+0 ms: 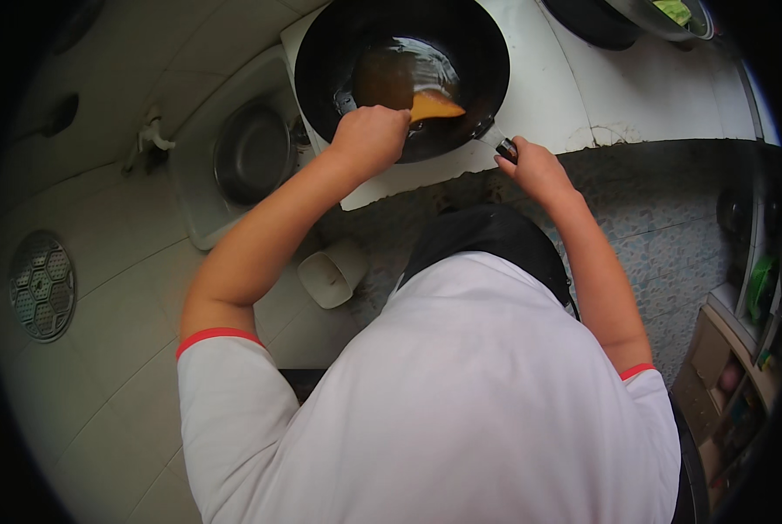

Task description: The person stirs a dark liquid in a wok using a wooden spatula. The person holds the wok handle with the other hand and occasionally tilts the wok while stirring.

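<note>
A large black wok (pixel 325 72) stands at the front part of the counter, with brownish liquid (pixel 384 75) in its bottom. My left hand (pixel 371 139) is closed around an orange-yellow tool, perhaps a scraper or a piece of sponge (pixel 435 108), over the near side of the wok; its end reaches the edge of the liquid. Most of the part in my fist is hidden. At the wok's lower right, my right hand (pixel 536 169) grips the black end of the wok's handle (pixel 507 150).
Left of the wok, a metal basin (pixel 253 154) sits in a pale sink (pixel 191 196) below a tap (pixel 156 134). The white counter (pixel 548 98) has a chipped front edge and holds pans at the far right. A pale bin (pixel 329 278) stands below on the left.
</note>
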Available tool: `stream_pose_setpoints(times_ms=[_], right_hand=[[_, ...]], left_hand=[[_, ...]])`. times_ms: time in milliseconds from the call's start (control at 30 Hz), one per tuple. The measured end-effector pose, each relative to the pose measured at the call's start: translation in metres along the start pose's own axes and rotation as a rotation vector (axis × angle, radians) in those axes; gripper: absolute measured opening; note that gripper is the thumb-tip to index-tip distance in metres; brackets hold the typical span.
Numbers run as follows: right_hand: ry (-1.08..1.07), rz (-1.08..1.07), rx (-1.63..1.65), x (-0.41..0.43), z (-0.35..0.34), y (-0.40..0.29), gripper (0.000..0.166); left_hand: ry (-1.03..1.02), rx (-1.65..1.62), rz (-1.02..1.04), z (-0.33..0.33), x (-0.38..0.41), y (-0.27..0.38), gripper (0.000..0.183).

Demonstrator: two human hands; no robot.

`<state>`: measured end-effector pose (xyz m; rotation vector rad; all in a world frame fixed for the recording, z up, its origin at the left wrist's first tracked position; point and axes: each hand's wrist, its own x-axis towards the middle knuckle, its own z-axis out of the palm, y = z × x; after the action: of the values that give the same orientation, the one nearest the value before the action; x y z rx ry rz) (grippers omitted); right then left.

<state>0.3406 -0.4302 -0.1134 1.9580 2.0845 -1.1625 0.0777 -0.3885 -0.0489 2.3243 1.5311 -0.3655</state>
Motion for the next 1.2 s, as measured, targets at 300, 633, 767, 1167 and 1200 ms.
stream_pose_setpoints(times_ms=[300,633,767,1167,1200], right_hand=[[-0.005,0.004,0.009,-0.001,-0.002,0.000,0.035],[0.036,0.000,0.045,-0.010,-0.005,-0.008,0.033],[0.018,0.012,0.034,-0.010,-0.011,-0.011,0.035],[0.007,0.013,0.045,-0.013,-0.013,-0.016,0.034],[0.008,0.009,0.043,-0.013,-0.013,-0.017,0.034]], left_hand=[[0.031,-0.045,-0.142,-0.033,-0.031,-0.056,0.023],[0.189,-0.446,-0.072,0.017,0.002,-0.007,0.026],[0.358,-0.549,-0.192,0.031,0.045,-0.014,0.029],[0.652,-0.742,-0.314,0.033,0.103,-0.029,0.045],[0.624,-0.807,-0.315,0.036,0.106,-0.023,0.045]])
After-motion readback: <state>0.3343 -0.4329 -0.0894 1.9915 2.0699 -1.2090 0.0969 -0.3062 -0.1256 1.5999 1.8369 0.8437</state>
